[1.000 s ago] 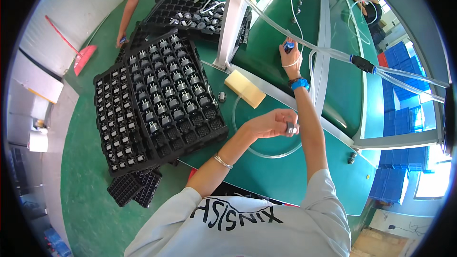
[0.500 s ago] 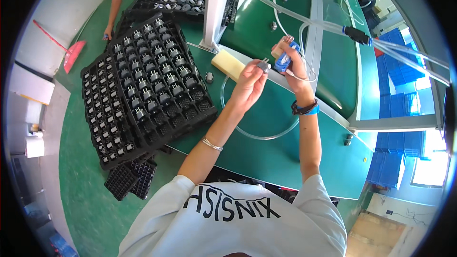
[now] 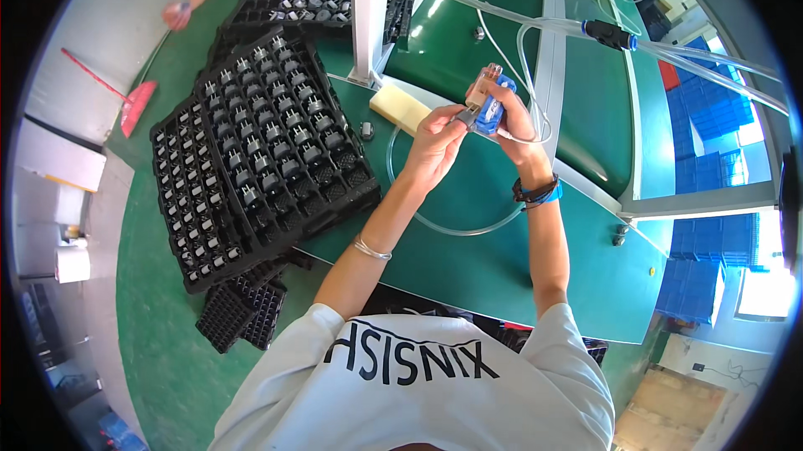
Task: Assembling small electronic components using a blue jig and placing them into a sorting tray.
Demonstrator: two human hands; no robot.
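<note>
My left hand (image 3: 435,148) pinches a small grey plug part (image 3: 468,116) between thumb and fingertips. The plug is up against a blue hand-held device (image 3: 488,122) with a beige and clear end, and its pins are hidden there. My right hand (image 3: 520,127) is wrapped round this device. A thin white tube (image 3: 548,121) loops beside that hand. Both hands are above the green table, close to a pale yellow block (image 3: 400,108). One loose grey plug part (image 3: 366,130) lies left of the block.
Black trays (image 3: 355,179) with rows of plug parts stand at the left. Another black tray (image 3: 251,15) lies farther back, near a co-worker's hand (image 3: 176,15). A white metal post (image 3: 368,20) rises ahead. Clear tubes (image 3: 502,12) cross overhead. Small parts (image 3: 620,235) sit at the table's right.
My left hand has brought the plug part to the right, against the blue device, which is turned more upright. The co-worker's hand has moved up and left.
</note>
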